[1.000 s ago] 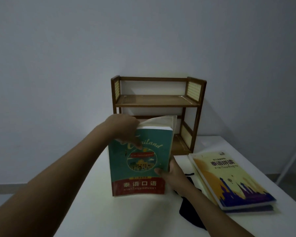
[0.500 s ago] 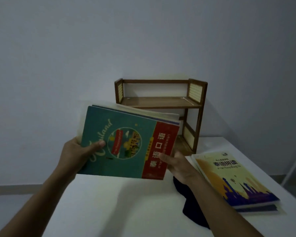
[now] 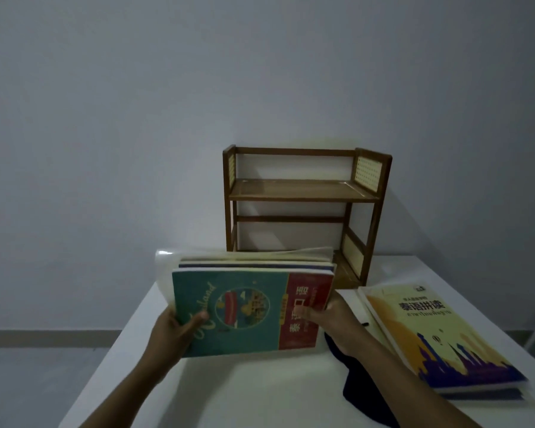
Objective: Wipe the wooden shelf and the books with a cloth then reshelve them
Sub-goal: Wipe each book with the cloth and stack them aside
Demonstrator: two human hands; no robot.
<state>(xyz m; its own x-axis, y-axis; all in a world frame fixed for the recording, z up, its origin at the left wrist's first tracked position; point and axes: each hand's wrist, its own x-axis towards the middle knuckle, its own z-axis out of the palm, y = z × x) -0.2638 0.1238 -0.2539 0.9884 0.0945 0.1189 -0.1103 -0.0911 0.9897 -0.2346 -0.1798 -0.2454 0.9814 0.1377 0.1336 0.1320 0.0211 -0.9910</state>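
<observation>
A stack of books, topped by a teal and red book (image 3: 247,310), lies turned sideways low over the white table (image 3: 254,393). My left hand (image 3: 173,332) grips its left edge and my right hand (image 3: 334,322) grips its right edge. Behind it stands the two-tier wooden shelf (image 3: 303,193) with nothing on either tier. A dark cloth (image 3: 362,393) lies on the table under my right forearm. To the right, a yellow and purple book (image 3: 439,335) lies flat on another book.
The shelf stands against a plain wall at the table's back edge. The table's left edge runs diagonally beside my left arm, with floor and skirting beyond it. A thin white pole leans at the far right.
The stack of books was tipped from upright to sideways, then lowered toward the table. My left hand shifted from the top edge to the left edge.
</observation>
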